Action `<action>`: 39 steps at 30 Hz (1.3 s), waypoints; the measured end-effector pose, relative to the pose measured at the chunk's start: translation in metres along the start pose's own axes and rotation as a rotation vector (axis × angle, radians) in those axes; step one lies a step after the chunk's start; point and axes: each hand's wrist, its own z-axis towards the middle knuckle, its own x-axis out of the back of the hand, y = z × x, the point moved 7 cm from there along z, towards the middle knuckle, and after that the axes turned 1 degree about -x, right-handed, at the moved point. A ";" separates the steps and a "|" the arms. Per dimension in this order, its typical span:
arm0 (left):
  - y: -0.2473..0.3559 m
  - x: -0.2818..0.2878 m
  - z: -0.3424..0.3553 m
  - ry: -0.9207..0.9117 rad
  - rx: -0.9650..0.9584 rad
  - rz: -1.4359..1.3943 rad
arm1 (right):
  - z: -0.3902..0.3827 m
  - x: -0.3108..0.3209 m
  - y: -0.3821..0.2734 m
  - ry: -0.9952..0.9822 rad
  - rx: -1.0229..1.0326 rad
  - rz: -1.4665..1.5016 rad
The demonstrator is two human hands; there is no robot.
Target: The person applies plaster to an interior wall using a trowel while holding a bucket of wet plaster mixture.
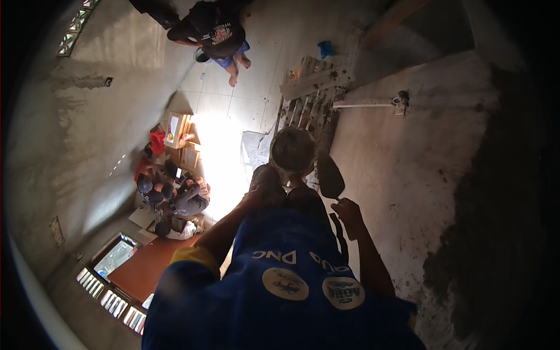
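Note:
I look steeply down along my blue shirt. My right hand (350, 212) grips the handle of a trowel (330, 175), whose dark pointed blade is raised close to the grey plastered wall (408, 157) on the right. My left hand (261, 188) reaches forward from a yellow sleeve and is closed on a round dark pan (292, 149) that looks filled with mortar. It holds the pan just left of the trowel blade. The grip under the pan is partly hidden.
A wooden pallet platform (310, 96) stands below by the wall. Another person (219, 32) in dark clothes is on the tiled floor at the top. Bags, boxes and clutter (175, 186) lie at the left. A brown door (146, 269) is at lower left, and darker wet plaster (484, 262) at lower right.

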 end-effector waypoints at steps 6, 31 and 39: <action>0.000 -0.032 0.022 0.185 0.123 0.073 | 0.105 -0.056 -0.026 -0.234 -0.011 -0.021; -0.022 -0.065 0.095 0.169 0.351 0.058 | 0.383 -0.180 -0.037 -0.288 0.134 0.655; -0.018 -0.061 0.096 0.199 0.312 0.088 | 0.393 -0.068 -0.094 -0.057 -0.026 0.967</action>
